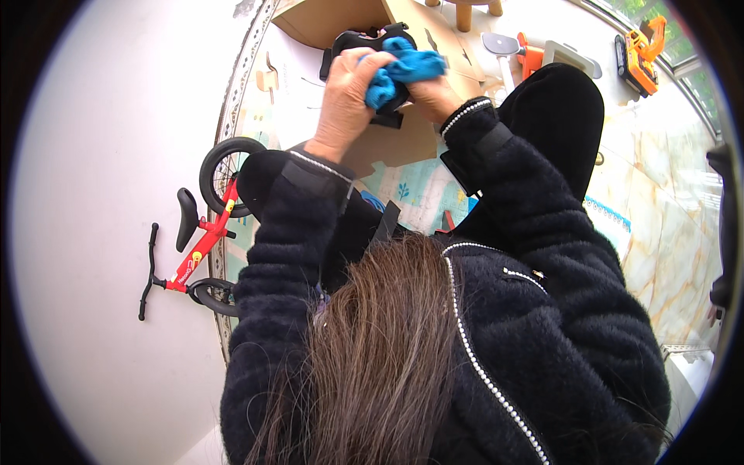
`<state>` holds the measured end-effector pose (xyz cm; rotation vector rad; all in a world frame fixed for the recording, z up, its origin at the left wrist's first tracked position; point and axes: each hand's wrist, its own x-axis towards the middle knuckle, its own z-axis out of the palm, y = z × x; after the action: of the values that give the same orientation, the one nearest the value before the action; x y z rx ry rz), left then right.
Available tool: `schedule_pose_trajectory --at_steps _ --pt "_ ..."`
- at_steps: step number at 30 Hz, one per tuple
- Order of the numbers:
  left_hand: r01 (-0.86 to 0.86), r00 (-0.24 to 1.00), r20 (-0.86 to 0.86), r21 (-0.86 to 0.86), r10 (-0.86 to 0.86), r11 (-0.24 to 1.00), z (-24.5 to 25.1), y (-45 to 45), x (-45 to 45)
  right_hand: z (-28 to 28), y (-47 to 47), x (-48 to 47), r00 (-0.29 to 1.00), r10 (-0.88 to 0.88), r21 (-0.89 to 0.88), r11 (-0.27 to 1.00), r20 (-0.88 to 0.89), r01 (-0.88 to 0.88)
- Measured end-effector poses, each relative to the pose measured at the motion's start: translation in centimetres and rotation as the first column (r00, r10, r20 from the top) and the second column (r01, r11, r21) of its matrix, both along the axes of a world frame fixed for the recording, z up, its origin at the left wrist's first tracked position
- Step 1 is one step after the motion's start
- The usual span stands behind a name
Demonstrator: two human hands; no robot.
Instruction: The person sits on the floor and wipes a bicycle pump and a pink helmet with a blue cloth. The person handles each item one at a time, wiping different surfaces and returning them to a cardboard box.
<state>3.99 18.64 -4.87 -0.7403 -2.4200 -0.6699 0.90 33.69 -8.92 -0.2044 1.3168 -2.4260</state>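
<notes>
My left hand grips a crumpled blue cloth, its thumb lying over the fabric. The cloth rests against a black item with straps, perhaps a piece of padded gear; its exact kind cannot be told. From the other side my right hand reaches in under the cloth. Its fingers are hidden, and it seems to hold the black item from below. Both hands are above an opened cardboard box, between my bent knees.
On the left a red balance bike lies by the wall. A wooden stool stands at the top. Grey-and-orange objects and an orange-and-black toy vehicle are at upper right. A spiral notebook lies by my right leg.
</notes>
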Motion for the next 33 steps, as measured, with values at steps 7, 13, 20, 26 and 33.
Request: schedule_pose_trajectory --at_steps 7,13,20,26,33 --pt "-0.477 0.867 0.072 -0.172 0.494 0.862 0.8 -7.0 -3.0 -0.4 0.0 -0.5 0.998 0.015 -0.058 0.998 0.061 -0.011" --pt "0.037 0.998 0.044 0.219 -0.047 0.975 1.8 -0.6 -0.4 -1.2 0.2 -0.8 0.999 0.033 -0.127 0.992 0.036 -0.028" --pt "-0.031 0.999 0.034 -0.032 0.032 0.999 -0.8 -0.1 -1.0 -1.2 0.4 -0.6 0.997 -0.001 -0.054 0.999 0.072 0.005" --pt "-0.435 0.898 0.076 0.016 0.433 0.9 -0.4 -8.3 -3.1 -0.8 -0.1 -0.8 0.996 0.037 -0.059 0.998 0.075 -0.033" --pt "0.012 1.0 -0.004 0.136 -0.012 0.991 0.6 0.4 -1.2 -1.5 -0.4 -0.9 0.999 0.043 0.041 0.998 0.023 -0.044"
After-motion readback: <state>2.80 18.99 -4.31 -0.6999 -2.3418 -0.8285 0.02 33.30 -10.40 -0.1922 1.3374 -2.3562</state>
